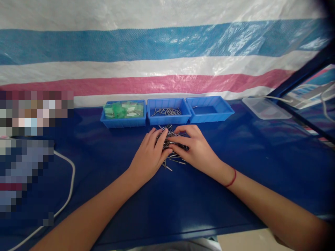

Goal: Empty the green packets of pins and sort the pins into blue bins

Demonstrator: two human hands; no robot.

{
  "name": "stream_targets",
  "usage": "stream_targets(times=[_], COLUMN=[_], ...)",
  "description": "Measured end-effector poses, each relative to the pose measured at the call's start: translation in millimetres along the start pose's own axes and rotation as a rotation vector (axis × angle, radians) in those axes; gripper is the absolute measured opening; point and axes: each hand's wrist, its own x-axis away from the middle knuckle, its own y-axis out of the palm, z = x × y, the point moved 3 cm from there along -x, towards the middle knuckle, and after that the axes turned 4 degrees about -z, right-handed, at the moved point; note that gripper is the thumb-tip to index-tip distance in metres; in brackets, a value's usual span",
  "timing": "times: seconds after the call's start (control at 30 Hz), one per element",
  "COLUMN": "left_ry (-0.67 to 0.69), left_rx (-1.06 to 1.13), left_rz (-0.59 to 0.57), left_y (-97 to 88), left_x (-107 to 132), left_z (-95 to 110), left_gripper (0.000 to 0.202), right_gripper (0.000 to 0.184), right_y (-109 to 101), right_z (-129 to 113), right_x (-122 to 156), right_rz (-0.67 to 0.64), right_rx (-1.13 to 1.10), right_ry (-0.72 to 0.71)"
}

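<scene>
A loose pile of thin metal pins, which look like blind rivets (pixel 174 158), lies on the dark blue table (pixel 167 209). My left hand (pixel 150 150) rests along the left side of the pile, its fingers stretched forward and touching the rivets. From the right, my right hand (pixel 195 146) reaches over the same pile with curved, parted fingers, and rivets show between its forefinger and thumb. The fingertips of both hands nearly meet over the pile. Whether single rivets are pinched under the fingers is hidden.
Behind the pile stand three blue bins in a row: a left bin (pixel 123 123) with green and clear plastic packets, a middle bin (pixel 170 120) with loose rivets, and a right bin (pixel 211 118) with one small piece. A clear lid (pixel 267 108) lies right; a white cable (pixel 72 174) runs left.
</scene>
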Motion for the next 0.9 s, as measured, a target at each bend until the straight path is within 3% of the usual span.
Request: stream_targets(times=[0.27, 0.6, 0.9], left_ry=[-0.036, -0.024, 0.094], left_rx=[0.049, 0.125, 0.325], left_rz=[-0.009, 0.026, 0.271], left_y=[1.5, -5.2, -26.8], left_x=[-4.9, 0.4, 3.8], left_z=[-0.8, -0.8, 11.7], left_gripper=[0.058, 0.059, 0.014], right_gripper=[0.008, 0.01, 0.004], right_y=[-2.7, -16.0, -21.5], right_z=[-3.0, -8.1, -27.4], right_x=[-7.6, -9.5, -5.4], right_rz=[0.071, 0.114, 0.153], right_rx=[-0.053, -0.117, -0.462], right_ry=[0.041, 0.058, 0.144])
